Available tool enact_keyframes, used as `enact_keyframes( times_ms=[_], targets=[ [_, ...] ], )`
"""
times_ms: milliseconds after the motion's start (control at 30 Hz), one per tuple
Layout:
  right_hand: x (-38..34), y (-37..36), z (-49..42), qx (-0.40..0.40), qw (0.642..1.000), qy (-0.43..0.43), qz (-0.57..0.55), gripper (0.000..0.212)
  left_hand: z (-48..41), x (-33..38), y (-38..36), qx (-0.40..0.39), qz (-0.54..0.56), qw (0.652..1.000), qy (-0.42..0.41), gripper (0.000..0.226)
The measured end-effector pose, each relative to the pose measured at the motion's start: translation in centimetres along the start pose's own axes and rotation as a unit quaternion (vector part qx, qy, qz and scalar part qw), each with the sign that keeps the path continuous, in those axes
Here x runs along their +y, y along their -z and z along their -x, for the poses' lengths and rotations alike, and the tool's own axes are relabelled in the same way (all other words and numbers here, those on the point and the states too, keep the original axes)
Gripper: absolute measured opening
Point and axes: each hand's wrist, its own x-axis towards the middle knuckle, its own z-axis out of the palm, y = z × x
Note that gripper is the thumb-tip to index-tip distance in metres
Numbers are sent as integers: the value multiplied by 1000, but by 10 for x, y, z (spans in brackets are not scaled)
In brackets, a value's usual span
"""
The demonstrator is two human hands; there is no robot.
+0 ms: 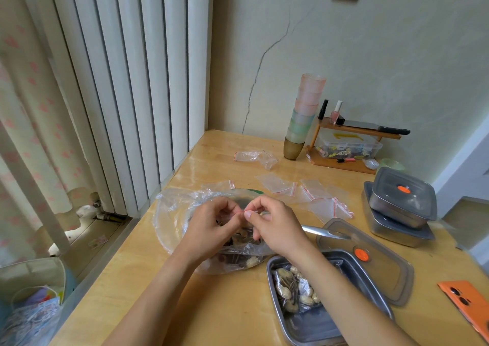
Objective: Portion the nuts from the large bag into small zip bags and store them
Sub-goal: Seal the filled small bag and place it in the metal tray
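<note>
Where the hands meet: a small zip bag (244, 233) is pinched by its red-striped top edge at centre frame, above the large bag (172, 213).
Left hand (211, 226): fingers are curled, with thumb and fingertips clamped on the left end of the zip strip.
Right hand (275, 229): the right end of the same strip is pinched between thumb and forefinger, and the two hands nearly touch.
Small zip bag: it hangs below the fingers, largely hidden by the palms. Brown contents are seen between them. Whether the seal is closed cannot be told.
Large bag: clear plastic, laid open on the worktop (211, 306) left of centre, with nuts (251, 262) gathered in its near end under the hands.
Steel container (280, 316): open, at lower right, just beside the large bag. One filled zip bag (293, 287) of peanuts is laid inside, and the container is crossed by the right forearm.
Lid (383, 266): grey, with an orange valve, set against the container's right side.
Spoon (325, 232): its metal handle is seen between the right hand and the lid.
Empty zip bags (312, 189): spread flat right of centre, beyond the hands.
Stacked containers (402, 205): two, lidded, at the right edge.
Cups (304, 110): stacked against the wall, above centre right.
</note>
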Motion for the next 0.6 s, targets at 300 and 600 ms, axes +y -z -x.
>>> enact_keyframes(
  times_ms=[300, 600],
  targets=[
    [-2, 0, 2, -3, 1000, -21, -11, 7, 0, -1, 1, 8, -11, 1000, 7, 14],
    [-2, -1, 3, 7, 1000, -24, -4, 8, -1, -4, 0, 13, -17, 1000, 14, 12]
  ],
)
